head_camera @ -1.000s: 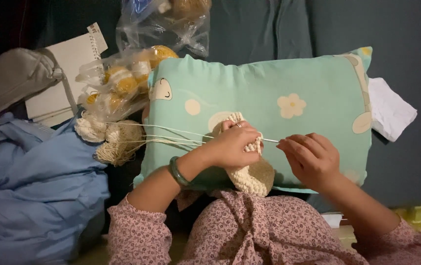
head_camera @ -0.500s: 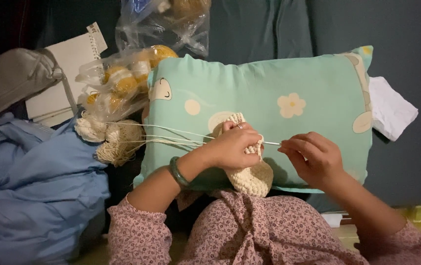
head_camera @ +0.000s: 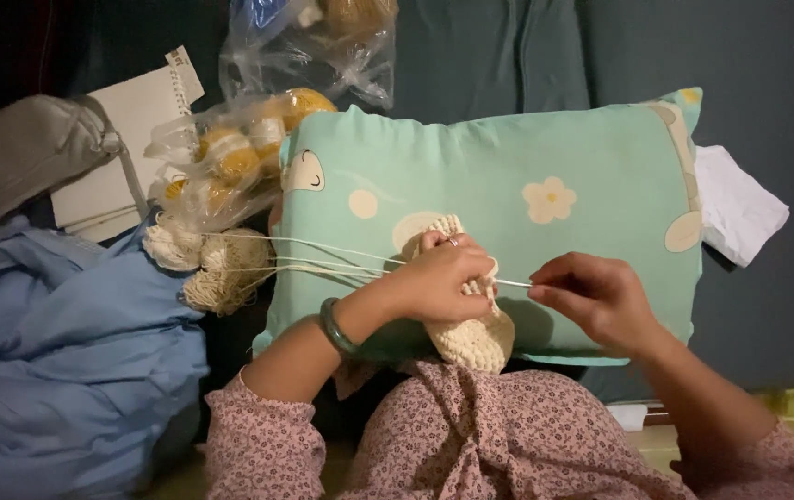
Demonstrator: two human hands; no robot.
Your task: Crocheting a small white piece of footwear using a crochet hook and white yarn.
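Note:
My left hand [head_camera: 439, 276] grips a cream crocheted piece [head_camera: 471, 338] that rests on a mint green pillow [head_camera: 527, 176] with flower prints. Cream yarn strands [head_camera: 314, 259] run from this hand leftward to yarn balls [head_camera: 221, 273] beside the pillow. My right hand [head_camera: 596, 296] pinches a thin crochet hook [head_camera: 511, 282] whose tip points into the piece under my left fingers. A green bangle [head_camera: 334, 326] circles my left wrist. Both sleeves are pink with small flowers.
Clear plastic bags of yellow and cream yarn [head_camera: 240, 153] lie above the yarn balls. A blue cloth [head_camera: 55, 370] fills the left, with a grey cap [head_camera: 31, 153] and white notebook [head_camera: 138, 120] above it. White cloth [head_camera: 735, 204] lies right of the pillow.
My right hand has drawn slightly to the right, pulling the hook a little out from the piece. My left hand keeps its hold.

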